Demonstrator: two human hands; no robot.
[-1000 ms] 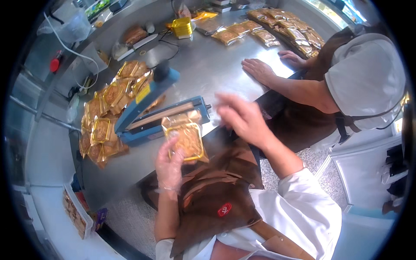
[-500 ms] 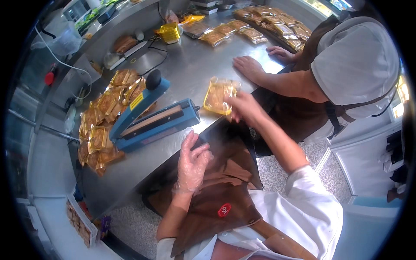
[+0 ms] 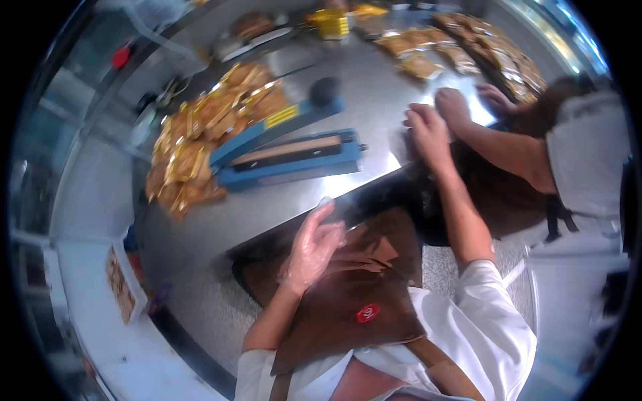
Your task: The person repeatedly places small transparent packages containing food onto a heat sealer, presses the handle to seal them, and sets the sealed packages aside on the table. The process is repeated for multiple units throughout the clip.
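My left hand (image 3: 313, 248), in a clear plastic glove, hovers in front of the table edge with its fingers apart and nothing held. Just beyond it stands a blue heat sealer (image 3: 294, 160) with its lever arm (image 3: 274, 127) raised. My right hand (image 3: 428, 134), somewhat blurred, reaches over the table edge beside a co-worker's hand (image 3: 455, 107); its fingers look loosely spread, and no packet shows in them. Past it, a clear-wrapped packet of brown food (image 3: 420, 67) lies at the front of a small group. A heap of similar packets (image 3: 214, 127) sits left of the sealer.
A co-worker in a white top (image 3: 592, 147) and brown apron stands close on my right. At the back right is a dark tray of packets (image 3: 491, 50). Yellow trays (image 3: 329, 24) and a knife (image 3: 257, 43) lie along the back of the metal table (image 3: 261, 220).
My right hand has moved right and away from me; the packet it held is no longer seen in it. Another packet appears in the far group. The whole view has shifted.
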